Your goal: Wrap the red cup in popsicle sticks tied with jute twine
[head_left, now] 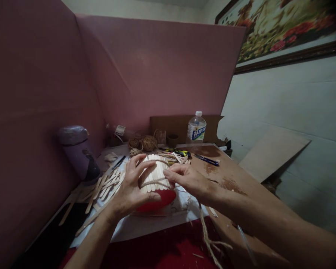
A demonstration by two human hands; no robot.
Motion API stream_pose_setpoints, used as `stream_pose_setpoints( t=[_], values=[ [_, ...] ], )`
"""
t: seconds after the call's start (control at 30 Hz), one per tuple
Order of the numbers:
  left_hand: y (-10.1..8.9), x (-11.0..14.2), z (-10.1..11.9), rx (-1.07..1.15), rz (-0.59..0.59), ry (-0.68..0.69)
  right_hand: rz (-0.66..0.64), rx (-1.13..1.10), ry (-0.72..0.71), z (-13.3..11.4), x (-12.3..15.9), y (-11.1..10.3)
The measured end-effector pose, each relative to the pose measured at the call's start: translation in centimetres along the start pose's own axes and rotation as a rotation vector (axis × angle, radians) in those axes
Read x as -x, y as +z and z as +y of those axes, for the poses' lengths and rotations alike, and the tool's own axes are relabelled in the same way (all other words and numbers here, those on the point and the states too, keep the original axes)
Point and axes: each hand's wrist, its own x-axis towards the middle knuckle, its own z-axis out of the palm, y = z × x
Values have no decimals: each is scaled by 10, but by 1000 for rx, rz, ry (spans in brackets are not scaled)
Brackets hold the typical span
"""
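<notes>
A rounded object covered in side-by-side wooden craft sticks (pixel 156 172) lies on its side, its red end (pixel 161 200) facing me. Jute twine (pixel 155 182) wraps around the sticks in two bands. My left hand (pixel 131 183) grips the object from the left, with its thumb near the red end and its fingers over the top. At the right side, my right hand (pixel 189 180) is pinched at the twine against the sticks. Below that hand, a loose twine tail (pixel 204 228) hangs down, frayed at its end.
Loose craft sticks (pixel 105 192) are piled at left beside a purple tumbler (pixel 80 153). Behind are twine balls (pixel 148 143), a yellow-and-black utility knife (pixel 175 152), a dark blue-handled tool (pixel 207 160) and a plastic bottle (pixel 196 129). Pink panels (pixel 159 71) close off the back and left.
</notes>
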Motion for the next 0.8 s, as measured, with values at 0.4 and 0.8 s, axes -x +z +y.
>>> stream_pose_setpoints(
  t=[0.4, 0.8],
  values=[
    [3, 2, -10, 87, -2, 26, 32, 71, -12, -4, 3, -4],
    [4, 3, -14, 216, -15, -10, 20, -32, 66, -10, 3, -10]
  ],
)
